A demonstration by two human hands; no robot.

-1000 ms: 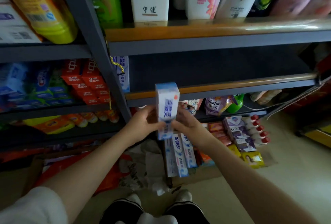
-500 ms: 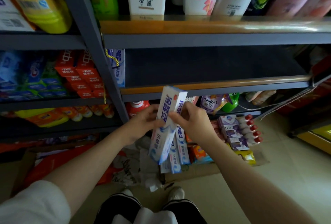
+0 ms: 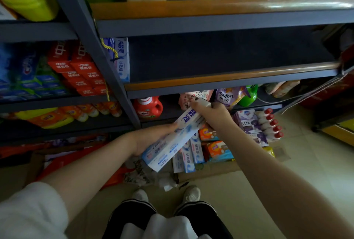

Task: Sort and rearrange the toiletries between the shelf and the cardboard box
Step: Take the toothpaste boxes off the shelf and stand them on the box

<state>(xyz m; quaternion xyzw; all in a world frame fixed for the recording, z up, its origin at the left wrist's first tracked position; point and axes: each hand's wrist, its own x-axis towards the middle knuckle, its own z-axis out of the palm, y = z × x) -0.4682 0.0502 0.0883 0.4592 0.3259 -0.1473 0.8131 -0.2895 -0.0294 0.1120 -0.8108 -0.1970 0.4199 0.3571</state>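
The toothpaste box (image 3: 173,139) is hanging tilted over the cardboard box (image 3: 206,170) below the shelf (image 3: 226,78), and you are gripping it with your left hand (image 3: 151,139) underneath and your right hand (image 3: 208,108) pinching the top, so loosening either grip is risking a drop.

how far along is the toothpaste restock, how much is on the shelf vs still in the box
Barely begun. Done: only a couple of shelved toothpaste boxes stand at the far left of the middle shelf; the rest of it shows bare. In hand: the left hand and right hand hold one toothpaste box, tilted, below the shelf edge. Left: several matching boxes remain in the cardboard box.
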